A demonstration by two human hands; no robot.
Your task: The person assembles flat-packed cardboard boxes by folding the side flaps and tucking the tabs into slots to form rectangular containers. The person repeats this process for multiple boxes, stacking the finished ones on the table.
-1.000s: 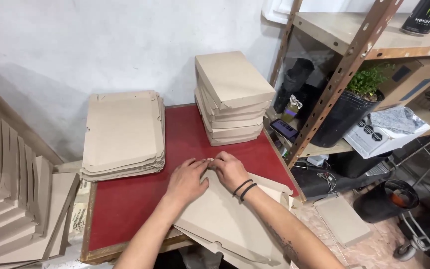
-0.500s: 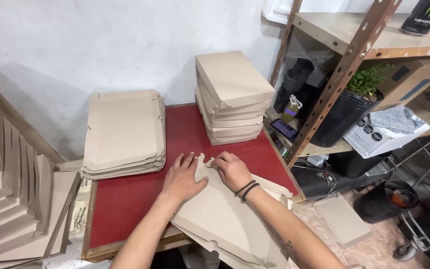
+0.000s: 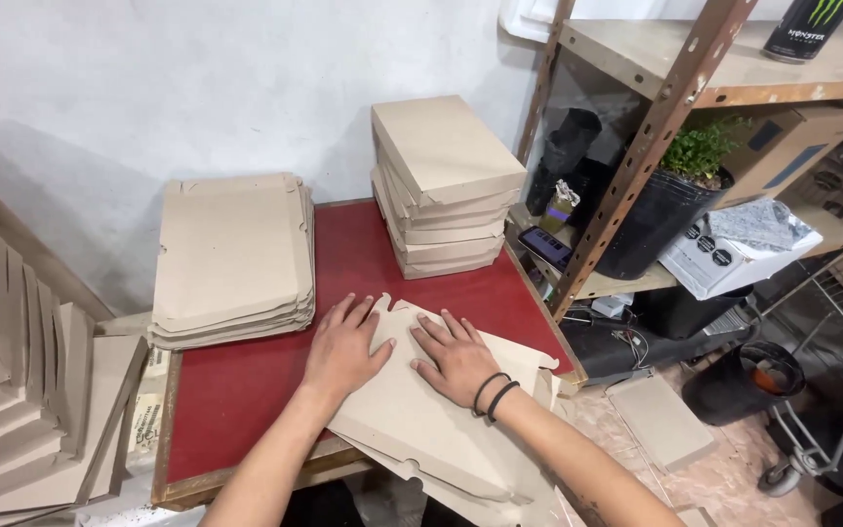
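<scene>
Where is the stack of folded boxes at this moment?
In the head view, the stack of folded boxes stands at the far right of the red table, against the wall, beside the metal shelf.

A black drink can with green marking (image 3: 809, 27) stands on the top shelf at one o'clock. At three o'clock, a brown cardboard carton with a blue stripe (image 3: 782, 146) sits above a white package with round black labels (image 3: 734, 256). A small dark screen (image 3: 545, 246) lies nearby.

Single head-worn view — looking steeply down and forward over red table (image 3: 246, 390), close in, toward white wall (image 3: 148, 88).
</scene>
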